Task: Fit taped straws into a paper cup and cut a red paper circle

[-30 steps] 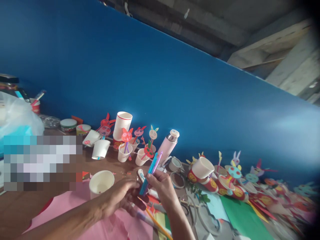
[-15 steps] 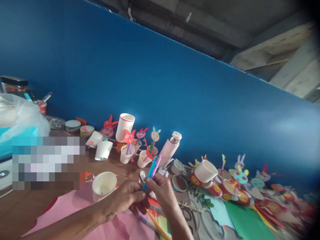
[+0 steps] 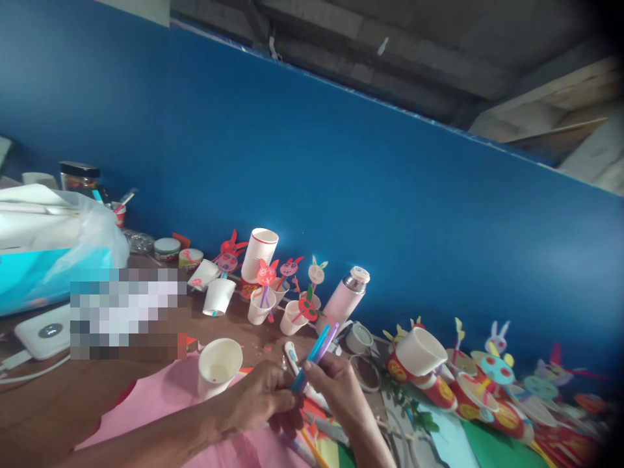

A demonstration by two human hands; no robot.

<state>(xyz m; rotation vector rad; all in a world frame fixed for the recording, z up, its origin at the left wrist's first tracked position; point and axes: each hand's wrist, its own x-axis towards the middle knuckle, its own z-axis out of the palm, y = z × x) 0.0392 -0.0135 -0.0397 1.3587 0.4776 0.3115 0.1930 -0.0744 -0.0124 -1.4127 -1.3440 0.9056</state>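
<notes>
Right grip (image 3: 337,380) on straws (image 3: 316,351), cup print (image 3: 442,392) unreadable

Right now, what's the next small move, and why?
I'd probably ease the left hand slightly away from the slim blue and purple plastic straws to check their lower ends. The right hand has a grip on them between thumb and fingers, and their lower ends run down to the left hand, where I can't tell whether they're level.
</notes>
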